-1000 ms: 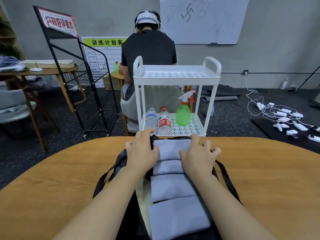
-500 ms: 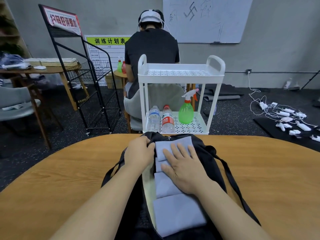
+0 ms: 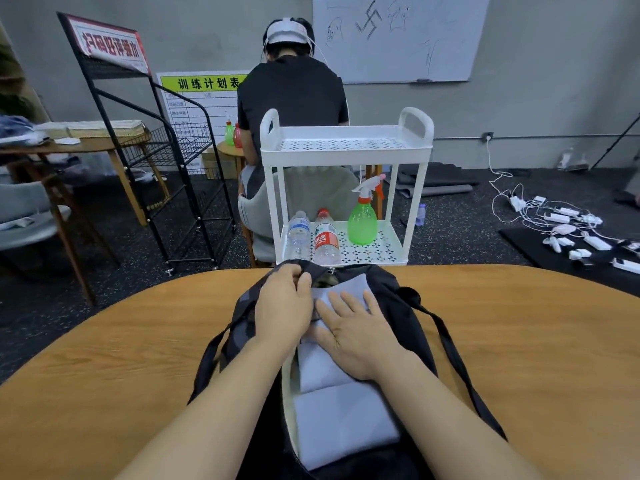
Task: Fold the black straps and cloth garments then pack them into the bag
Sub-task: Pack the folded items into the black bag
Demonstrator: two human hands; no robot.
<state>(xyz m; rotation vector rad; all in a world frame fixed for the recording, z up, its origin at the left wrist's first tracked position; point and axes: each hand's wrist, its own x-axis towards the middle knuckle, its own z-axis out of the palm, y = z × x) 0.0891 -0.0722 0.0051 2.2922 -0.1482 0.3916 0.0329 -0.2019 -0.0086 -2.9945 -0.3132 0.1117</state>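
A black bag [image 3: 398, 308] lies open on the wooden table [image 3: 519, 341], its black straps [image 3: 453, 355] trailing along both sides. Several folded grey cloths [image 3: 341, 422] lie in a row inside it. My left hand [image 3: 282, 306] grips the bag's left rim near the far end, fingers curled over the fabric. My right hand [image 3: 353, 332] lies flat, fingers spread, pressing on the cloths in the middle of the row. The far cloth [image 3: 349, 287] shows beyond my fingertips.
A white two-shelf cart [image 3: 346, 150] stands just past the table's far edge, with two water bottles [image 3: 313, 237] and a green spray bottle [image 3: 362, 220]. A person sits behind it, back turned. A black wire rack [image 3: 162, 161] stands left; cables and chargers [image 3: 568, 226] lie on the floor right.
My right hand went from the bag's right side onto the cloths and now lies flat on them. My left hand stays on the bag's left rim, pulling it slightly over the cloths.
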